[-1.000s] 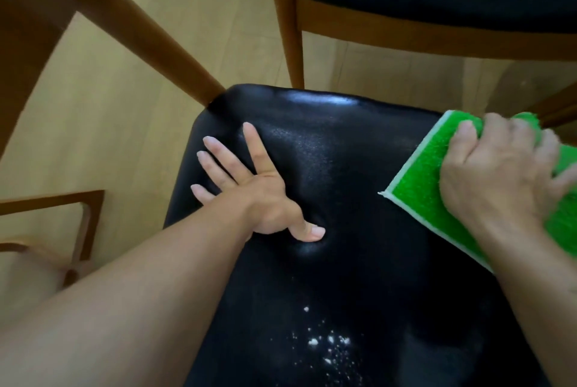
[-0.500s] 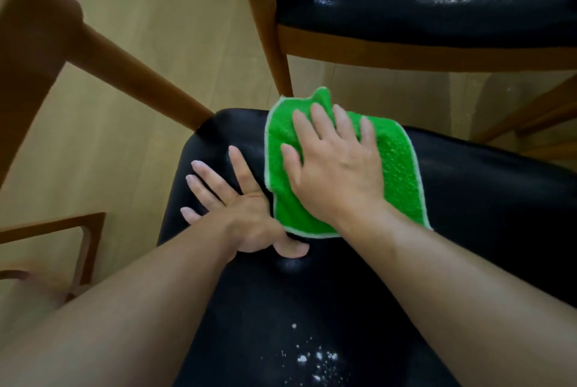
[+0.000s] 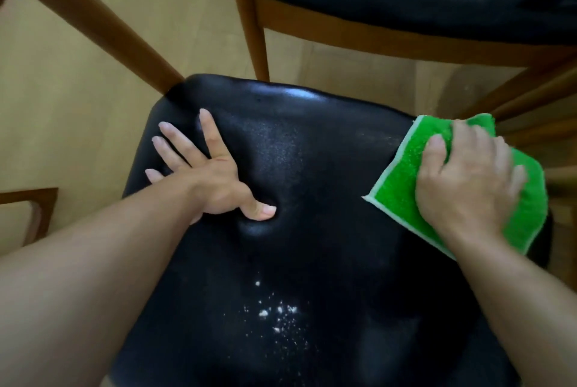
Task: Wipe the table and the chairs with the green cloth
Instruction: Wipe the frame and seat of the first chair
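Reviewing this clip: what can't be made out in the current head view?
- Part of the green cloth: covered by the right hand.
- Right hand's fingertips: blurred.
- Near edge of the black padded chair seat: cut off by the frame bottom and hidden by both forearms.
- Seat under the left hand: hidden.
- White specks: too small to identify.
- Table: not in view.

No legible text or labels.

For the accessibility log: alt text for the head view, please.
A right hand presses a green cloth on the right edge of a black chair seat, while the left hand lies spread flat on it. White crumbs dot the near part.
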A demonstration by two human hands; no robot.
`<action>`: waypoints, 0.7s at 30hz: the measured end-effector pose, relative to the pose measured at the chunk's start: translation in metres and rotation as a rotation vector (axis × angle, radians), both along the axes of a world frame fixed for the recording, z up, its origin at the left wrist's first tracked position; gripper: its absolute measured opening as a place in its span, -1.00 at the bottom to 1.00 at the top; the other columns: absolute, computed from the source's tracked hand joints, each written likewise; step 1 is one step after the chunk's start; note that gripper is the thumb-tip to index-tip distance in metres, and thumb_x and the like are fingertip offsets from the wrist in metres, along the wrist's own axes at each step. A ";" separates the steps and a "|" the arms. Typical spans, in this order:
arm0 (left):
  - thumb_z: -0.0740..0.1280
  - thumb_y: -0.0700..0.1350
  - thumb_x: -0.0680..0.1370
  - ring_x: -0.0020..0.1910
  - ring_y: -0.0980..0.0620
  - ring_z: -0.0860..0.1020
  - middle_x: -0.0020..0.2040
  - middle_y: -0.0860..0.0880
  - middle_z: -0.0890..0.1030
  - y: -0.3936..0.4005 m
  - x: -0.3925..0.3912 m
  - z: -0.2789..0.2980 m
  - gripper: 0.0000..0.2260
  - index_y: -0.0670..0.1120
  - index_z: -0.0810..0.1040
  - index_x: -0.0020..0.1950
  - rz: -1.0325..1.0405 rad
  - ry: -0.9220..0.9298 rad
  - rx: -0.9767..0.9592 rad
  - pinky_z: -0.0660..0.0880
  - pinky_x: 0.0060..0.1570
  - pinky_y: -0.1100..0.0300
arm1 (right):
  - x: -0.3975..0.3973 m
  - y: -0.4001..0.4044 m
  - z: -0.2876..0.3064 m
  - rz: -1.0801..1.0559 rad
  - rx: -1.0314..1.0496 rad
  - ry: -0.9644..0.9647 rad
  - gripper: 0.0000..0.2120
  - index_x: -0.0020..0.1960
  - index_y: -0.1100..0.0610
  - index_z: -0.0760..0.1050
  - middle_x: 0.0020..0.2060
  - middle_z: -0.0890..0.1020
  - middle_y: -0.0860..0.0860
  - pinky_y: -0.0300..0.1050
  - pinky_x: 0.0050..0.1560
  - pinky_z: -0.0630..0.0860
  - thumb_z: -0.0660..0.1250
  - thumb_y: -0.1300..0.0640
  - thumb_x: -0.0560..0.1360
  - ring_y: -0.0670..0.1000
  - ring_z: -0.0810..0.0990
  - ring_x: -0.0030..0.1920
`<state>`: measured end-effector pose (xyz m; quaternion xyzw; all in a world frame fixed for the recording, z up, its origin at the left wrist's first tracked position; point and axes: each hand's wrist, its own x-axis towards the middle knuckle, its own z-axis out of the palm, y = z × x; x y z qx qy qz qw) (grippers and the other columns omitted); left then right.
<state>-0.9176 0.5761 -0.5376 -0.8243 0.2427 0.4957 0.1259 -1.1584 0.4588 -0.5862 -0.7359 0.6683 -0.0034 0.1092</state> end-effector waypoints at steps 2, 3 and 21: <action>0.60 0.26 0.11 0.29 -0.28 -0.61 0.20 -0.30 -0.71 0.001 -0.001 0.000 0.40 0.14 -0.83 -0.23 0.002 -0.012 -0.012 -0.31 0.30 -0.39 | 0.007 0.019 -0.001 -0.049 0.032 0.029 -0.36 0.55 0.10 0.12 0.53 0.18 0.11 0.32 0.45 -0.02 -0.11 -0.18 0.55 0.21 0.07 0.52; 0.60 0.26 0.10 0.30 -0.28 -0.60 0.22 -0.30 -0.70 0.001 -0.001 0.000 0.40 0.14 -0.83 -0.23 0.005 -0.018 -0.015 -0.31 0.30 -0.39 | 0.010 0.033 0.000 -0.042 0.044 0.049 -0.34 0.56 0.12 0.08 0.55 0.13 0.12 0.33 0.44 -0.03 -0.11 -0.18 0.55 0.24 0.04 0.53; 0.64 0.21 0.08 0.30 -0.25 -0.61 0.24 -0.24 -0.71 0.002 -0.001 -0.002 0.38 0.21 -0.79 -0.25 0.064 -0.018 -0.044 -0.27 0.34 -0.40 | 0.010 -0.031 -0.010 0.115 -0.029 0.024 -0.50 0.21 0.04 0.48 0.16 0.57 0.12 0.24 0.29 0.23 -0.08 -0.19 0.57 0.21 0.47 0.19</action>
